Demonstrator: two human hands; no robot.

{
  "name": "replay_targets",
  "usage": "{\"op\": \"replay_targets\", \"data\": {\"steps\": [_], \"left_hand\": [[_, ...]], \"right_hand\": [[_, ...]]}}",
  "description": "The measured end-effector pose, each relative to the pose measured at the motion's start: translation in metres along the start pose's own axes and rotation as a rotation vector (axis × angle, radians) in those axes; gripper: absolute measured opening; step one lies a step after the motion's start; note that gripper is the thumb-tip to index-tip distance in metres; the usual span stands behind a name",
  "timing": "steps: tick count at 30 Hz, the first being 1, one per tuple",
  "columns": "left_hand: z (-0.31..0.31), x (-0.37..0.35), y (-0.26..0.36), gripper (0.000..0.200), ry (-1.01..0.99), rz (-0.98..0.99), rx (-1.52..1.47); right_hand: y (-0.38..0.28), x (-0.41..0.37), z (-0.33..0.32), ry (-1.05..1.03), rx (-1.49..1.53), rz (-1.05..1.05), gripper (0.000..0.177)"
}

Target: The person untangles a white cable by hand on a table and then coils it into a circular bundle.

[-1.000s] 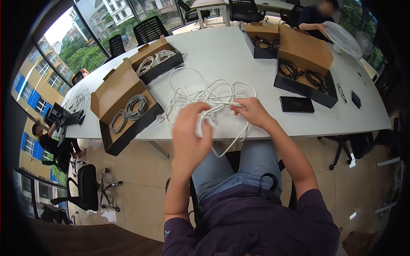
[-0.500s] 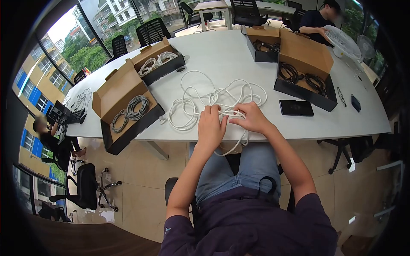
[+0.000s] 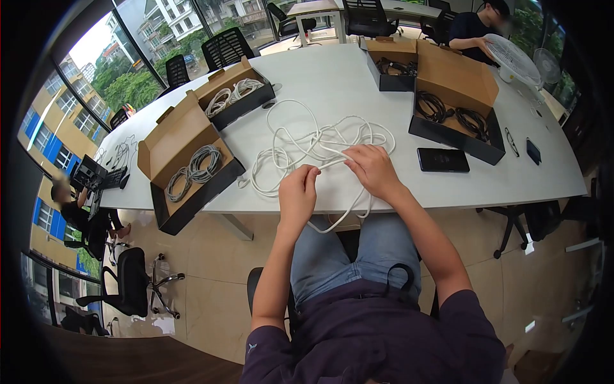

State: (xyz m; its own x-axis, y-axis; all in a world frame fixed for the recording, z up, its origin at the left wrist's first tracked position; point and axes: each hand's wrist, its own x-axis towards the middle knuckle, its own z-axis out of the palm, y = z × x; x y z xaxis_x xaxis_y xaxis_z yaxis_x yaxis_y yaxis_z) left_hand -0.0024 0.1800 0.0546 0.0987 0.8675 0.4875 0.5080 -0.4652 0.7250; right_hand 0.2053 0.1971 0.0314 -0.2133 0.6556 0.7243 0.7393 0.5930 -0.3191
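A long white cable [image 3: 314,142] lies in loose, tangled loops on the white table [image 3: 307,83], and part of it hangs over the front edge above my lap. My left hand [image 3: 298,193] is closed in a pinch on one stretch of this cable, thumb against the fingers. To its right, my right hand [image 3: 373,168] grips the same cable between thumb and fingers. A short span of cable runs between the two hands, just above the tabletop.
Left stand open boxes, one with grey cable [image 3: 203,163], one with white cable [image 3: 235,96]. Right are boxes with black cables [image 3: 470,121]. A black phone [image 3: 442,160] lies near my right hand. A person [image 3: 476,32] holds a white fan [image 3: 511,57]; another person sits far left.
My left hand has moved left and slightly down, away from my right hand, with the cable in its fingers. My right hand has shifted slightly up. The loops have shifted a little.
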Motion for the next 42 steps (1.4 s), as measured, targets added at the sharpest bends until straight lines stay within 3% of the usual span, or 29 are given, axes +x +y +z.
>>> {"op": "replay_targets", "data": {"steps": [9,11,14,17,20,23,24,27,30,33,36,42], "left_hand": [[-0.031,-0.015,-0.014,0.026,0.175,-0.202,-0.386],[-0.048,-0.014,-0.012,0.025,0.296,-0.238,-0.542],[-0.074,-0.016,-0.023,0.026,0.296,-0.249,-0.719],[-0.073,-0.018,-0.027,0.028,0.372,-0.246,-0.687],[-0.072,-0.022,-0.030,0.015,0.238,-0.143,-0.189],[-0.060,-0.031,-0.001,0.025,0.237,0.183,0.495],[-0.052,-0.034,0.009,0.038,0.188,0.135,0.360],[-0.028,-0.032,0.026,0.037,0.025,0.231,0.267],[0.005,-0.020,0.028,0.037,-0.012,0.355,0.252],[0.022,-0.006,0.025,0.035,-0.208,0.061,0.124],[0.022,0.003,0.010,0.021,-0.174,-0.002,-0.080],[-0.006,-0.001,-0.012,0.021,-0.113,-0.157,-0.267]], "right_hand": [[0.009,-0.006,-0.009,-0.037,-0.183,-0.044,0.034],[0.025,-0.008,-0.016,-0.071,-0.147,0.072,0.036],[0.031,-0.010,-0.021,-0.077,-0.073,0.136,0.039],[0.029,-0.008,-0.022,-0.108,0.003,0.182,0.040],[0.033,-0.007,-0.017,-0.111,0.033,0.241,0.038],[0.033,-0.009,-0.015,-0.157,0.029,0.266,0.039],[0.032,-0.011,-0.012,-0.193,0.008,0.232,0.040],[0.016,-0.011,-0.011,-0.263,-0.050,0.179,0.044],[0.003,-0.007,-0.008,-0.294,-0.075,0.165,0.046],[0.000,-0.009,-0.007,-0.315,-0.128,0.144,0.049],[0.003,-0.012,-0.011,-0.269,-0.188,0.026,0.054],[0.010,-0.013,-0.016,-0.164,-0.258,-0.181,0.071]]}}
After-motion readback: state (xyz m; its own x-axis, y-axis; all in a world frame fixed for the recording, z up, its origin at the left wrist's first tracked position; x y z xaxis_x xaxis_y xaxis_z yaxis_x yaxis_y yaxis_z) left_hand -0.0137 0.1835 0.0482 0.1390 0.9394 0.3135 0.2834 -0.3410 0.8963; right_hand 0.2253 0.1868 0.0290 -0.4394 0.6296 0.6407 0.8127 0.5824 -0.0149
